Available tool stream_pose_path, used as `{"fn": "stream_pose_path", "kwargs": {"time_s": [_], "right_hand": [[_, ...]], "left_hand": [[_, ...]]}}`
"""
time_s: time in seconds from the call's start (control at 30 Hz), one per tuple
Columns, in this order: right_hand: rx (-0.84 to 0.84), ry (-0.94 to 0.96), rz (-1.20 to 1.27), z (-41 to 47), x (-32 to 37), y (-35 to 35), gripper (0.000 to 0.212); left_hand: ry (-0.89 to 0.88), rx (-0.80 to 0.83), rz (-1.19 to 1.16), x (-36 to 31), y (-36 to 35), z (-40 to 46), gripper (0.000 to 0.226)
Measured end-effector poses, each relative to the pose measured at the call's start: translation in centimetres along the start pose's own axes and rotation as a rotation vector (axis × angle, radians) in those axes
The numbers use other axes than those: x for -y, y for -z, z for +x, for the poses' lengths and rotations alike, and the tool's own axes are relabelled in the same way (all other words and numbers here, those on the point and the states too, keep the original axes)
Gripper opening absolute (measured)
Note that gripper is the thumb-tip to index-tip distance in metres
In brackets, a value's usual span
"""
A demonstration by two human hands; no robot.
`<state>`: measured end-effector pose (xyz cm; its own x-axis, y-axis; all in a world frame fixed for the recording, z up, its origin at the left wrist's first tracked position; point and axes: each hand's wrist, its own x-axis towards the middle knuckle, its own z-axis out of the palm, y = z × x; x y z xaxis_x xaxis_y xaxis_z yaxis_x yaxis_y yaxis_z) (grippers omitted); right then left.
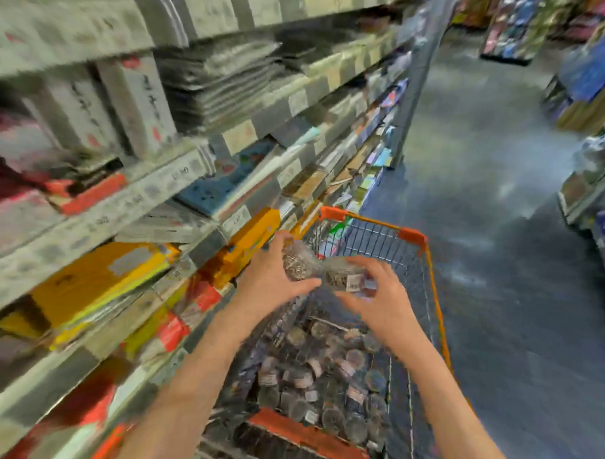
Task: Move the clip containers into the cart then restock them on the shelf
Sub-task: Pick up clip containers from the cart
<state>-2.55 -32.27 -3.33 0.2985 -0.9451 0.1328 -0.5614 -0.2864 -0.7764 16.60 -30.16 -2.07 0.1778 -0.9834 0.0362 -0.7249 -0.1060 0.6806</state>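
Cart full of clip containers

clear clip containers above cart

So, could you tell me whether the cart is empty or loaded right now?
Loaded: many clip containers lie piled inside the cart.

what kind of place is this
Most likely a stationery aisle in a shop: long shelves with price tags, an orange wire cart of clip containers, and both hands holding more containers.
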Motion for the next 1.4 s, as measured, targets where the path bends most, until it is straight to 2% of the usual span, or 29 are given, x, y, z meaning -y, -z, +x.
{"fn": "stream_pose_path", "kwargs": {"time_s": [0.1,0.3,0.37,0.57,0.73,0.87,1.07,1.23,1.4], "right_hand": [[0.003,0.099,0.042,-0.8,2.6,0.9,0.052],[0.111,0.228,0.118,-3.2,7.5,2.2,0.049],[0.135,0.275,0.128,-3.8,9.5,2.4,0.05],[0.235,0.465,0.203,-5.2,16.5,1.8,0.05],[0.296,0.612,0.246,-6.3,22.5,-0.3,0.05],[0.319,0.692,0.252,-7.2,26.2,-2.0,0.05],[0.312,0.809,0.295,-8.6,33.5,-5.7,0.051],[0.29,0.893,0.368,-9.6,39.5,-7.8,0.053],[0.208,0.959,0.38,-10.2,44.7,-9.5,0.051]], "left_hand": [[0.014,-0.077,0.004,-1.4,2.4,-2.6,0.082],[0.048,-0.211,-0.076,-3.5,7.3,-9.1,0.086],[0.049,-0.28,-0.101,-4.1,9.0,-11.2,0.08],[0.094,-0.487,-0.03,-4.8,15.3,-17.7,0.065],[0.148,-0.667,0.047,-4.4,20.9,-22.6,0.061],[0.188,-0.741,0.113,-3.8,24.7,-26.0,0.063],[0.209,-0.863,0.234,-2.8,31.2,-32.2,0.064],[0.149,-0.948,0.314,-2.9,37.1,-35.2,0.063],[0.118,-0.959,0.416,-2.2,41.1,-36.4,0.064]]}}
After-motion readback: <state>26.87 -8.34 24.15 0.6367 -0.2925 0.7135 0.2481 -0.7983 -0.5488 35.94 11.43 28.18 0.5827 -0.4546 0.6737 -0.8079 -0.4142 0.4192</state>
